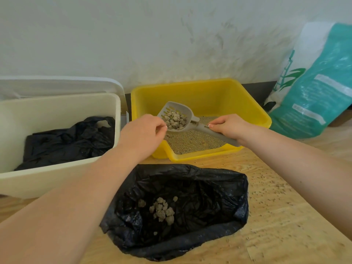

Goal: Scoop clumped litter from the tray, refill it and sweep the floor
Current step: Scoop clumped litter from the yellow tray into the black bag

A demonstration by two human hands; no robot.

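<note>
A yellow litter tray [253,111] stands against the wall with beige litter [192,142] in its bottom. My right hand [231,126] grips the handle of a grey slotted scoop [179,111], held above the tray and loaded with several grey clumps [175,120]. My left hand [142,133] hovers at the tray's left front corner, fingers curled, fingertips close to the scoop's left rim; contact is unclear. An open black bag [219,202] lies on the floor in front of the tray, with several clumps [162,210] inside it.
A cream bin [57,103] with a black liner [72,138] stands at the left, its white lid [62,84] behind it. A teal and white litter bag [316,92] leans on the wall at right. Loose grains [270,189] dot the wooden floor [285,235].
</note>
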